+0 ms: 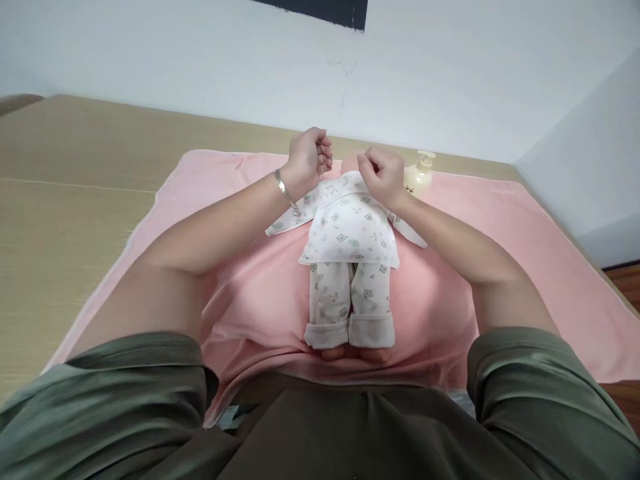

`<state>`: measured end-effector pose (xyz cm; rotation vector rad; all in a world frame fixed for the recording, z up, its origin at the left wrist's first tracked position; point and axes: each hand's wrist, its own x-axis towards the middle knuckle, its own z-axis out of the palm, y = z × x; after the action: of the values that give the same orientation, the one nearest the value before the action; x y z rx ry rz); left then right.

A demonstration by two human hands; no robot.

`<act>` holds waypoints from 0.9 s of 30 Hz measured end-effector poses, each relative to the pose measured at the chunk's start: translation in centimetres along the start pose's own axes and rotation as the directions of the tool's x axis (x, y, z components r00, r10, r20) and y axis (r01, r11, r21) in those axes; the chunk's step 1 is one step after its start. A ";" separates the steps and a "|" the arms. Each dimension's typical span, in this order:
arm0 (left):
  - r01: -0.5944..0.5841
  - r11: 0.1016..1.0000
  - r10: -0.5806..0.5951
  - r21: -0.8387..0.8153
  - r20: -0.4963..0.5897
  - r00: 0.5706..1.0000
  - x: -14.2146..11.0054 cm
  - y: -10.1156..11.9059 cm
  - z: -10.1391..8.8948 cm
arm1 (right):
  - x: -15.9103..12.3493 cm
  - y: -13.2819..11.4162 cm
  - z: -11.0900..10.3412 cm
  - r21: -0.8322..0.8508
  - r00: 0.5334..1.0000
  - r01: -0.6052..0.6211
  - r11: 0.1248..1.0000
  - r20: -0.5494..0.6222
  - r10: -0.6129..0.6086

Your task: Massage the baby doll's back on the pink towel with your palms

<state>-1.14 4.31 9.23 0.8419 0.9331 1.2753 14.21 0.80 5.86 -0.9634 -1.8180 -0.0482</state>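
Note:
A baby doll lies on its back, dressed in a white long-sleeved top [350, 230] and white trousers [370, 293], both printed with small animals. The trouser cuffs are rolled up and its feet [375, 355] poke out below. My left hand [311, 155] is beside the doll's head [350, 162], over one shoulder, fingers curled in with nothing seen in them. On the other side, my right hand [383, 175] makes a fist above the other shoulder and covers part of the head. Nothing shows in that fist. Both sleeves of the top spread outward.
A pink blanket [500, 267] lies under the doll, covering much of the wooden table [75, 200]. A cream pump bottle [419, 175] stands just beyond my right hand. The white wall [200, 67] rises behind the table's far edge.

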 end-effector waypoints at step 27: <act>0.512 0.719 -0.436 -0.470 0.268 0.859 -3.3 -0.8 5.9 | 4.3 -3.6 -6.6 0.957 0.437 -0.275 -0.093 0.211 0.874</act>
<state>4.41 0.93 11.20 0.2155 0.5791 0.9256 16.36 -2.07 13.78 -0.6461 -0.3537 1.2171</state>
